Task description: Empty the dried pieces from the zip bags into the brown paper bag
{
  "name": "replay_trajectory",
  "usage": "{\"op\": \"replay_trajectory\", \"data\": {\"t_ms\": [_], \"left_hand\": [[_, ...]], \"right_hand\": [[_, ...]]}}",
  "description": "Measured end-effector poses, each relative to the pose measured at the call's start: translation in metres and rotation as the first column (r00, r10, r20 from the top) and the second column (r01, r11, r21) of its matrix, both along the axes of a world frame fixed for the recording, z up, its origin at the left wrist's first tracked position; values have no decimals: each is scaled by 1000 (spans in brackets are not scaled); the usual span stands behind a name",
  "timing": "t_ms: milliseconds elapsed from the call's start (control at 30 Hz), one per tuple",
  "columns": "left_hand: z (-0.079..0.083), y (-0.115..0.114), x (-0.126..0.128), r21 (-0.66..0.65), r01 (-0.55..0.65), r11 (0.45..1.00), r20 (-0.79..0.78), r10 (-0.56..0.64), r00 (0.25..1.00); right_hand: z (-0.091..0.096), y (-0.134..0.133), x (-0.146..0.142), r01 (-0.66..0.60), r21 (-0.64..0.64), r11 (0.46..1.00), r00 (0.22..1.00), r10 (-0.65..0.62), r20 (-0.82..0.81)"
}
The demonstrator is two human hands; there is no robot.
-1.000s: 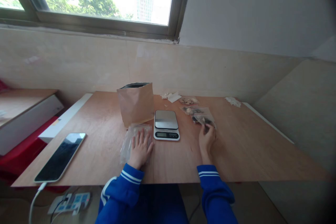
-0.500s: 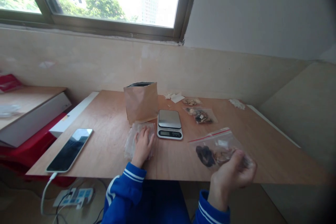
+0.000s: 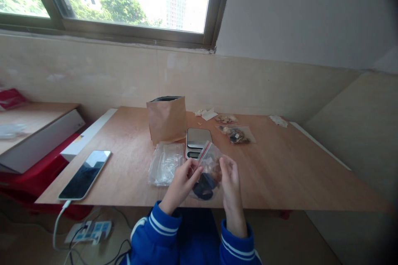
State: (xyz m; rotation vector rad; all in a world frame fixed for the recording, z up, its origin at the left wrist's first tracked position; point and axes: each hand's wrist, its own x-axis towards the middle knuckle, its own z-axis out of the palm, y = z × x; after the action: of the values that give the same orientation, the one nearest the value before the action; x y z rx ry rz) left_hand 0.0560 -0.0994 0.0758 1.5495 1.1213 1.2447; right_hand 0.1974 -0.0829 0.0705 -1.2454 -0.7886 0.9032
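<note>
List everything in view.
table: 1, brown, centre
scale: 1, white, centre
paper bag: 1, brown, scale's left
flat bags: several, clear, before paper bag
filled bags: about 3, clear, back right
zip bag: 1, clear, front centre
scraps: several, white, table's back
phone: 1, dark, table's left
cables: several, white, black, lower left
power strip: 1, white, lower left
side table: 1, brown, far left
red items: 2+, far left
window: 1, dark frame, above
left hand: 1, blue-sleeved, on zip bag
right hand: 1, blue-sleeved, on zip bag

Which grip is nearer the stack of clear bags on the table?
Left. The left grip is beside the stack of clear bags, pinching the filled bag; the right grip is farther right, at that bag's other side.
</note>
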Motion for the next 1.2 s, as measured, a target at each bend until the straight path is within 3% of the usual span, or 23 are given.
{"op": "replay_trajectory", "data": {"t_ms": [67,100,167,233,300,633,833,1200], "left_hand": [[-1,0,4,-23,-62,998,114,65,991],[0,0,7,-34,-99,995,166,103,981],[4,-2,13,-55,-158,986,258,167,952],[8,-4,15,-78,-184,980,333,200,921],[10,-5,16,-95,-199,975,362,220,906],[3,0,13,40,-255,966,162,246,956],[1,2,5,9,-149,989,68,148,987],[6,-6,0,167,-167,972,-197,199,960]], "right_hand": [[-1,-1,-9,100,92,991,982,-113,151],[0,-3,-15,74,136,988,970,-103,221],[3,-7,-26,-147,167,975,941,86,328],[7,-13,-35,-360,157,919,881,281,380],[10,-15,-41,-424,159,892,852,333,403],[9,-13,-39,-432,199,879,875,356,327],[8,-15,-40,-354,165,920,896,284,342],[6,-21,-45,-194,204,960,954,136,266]]}}
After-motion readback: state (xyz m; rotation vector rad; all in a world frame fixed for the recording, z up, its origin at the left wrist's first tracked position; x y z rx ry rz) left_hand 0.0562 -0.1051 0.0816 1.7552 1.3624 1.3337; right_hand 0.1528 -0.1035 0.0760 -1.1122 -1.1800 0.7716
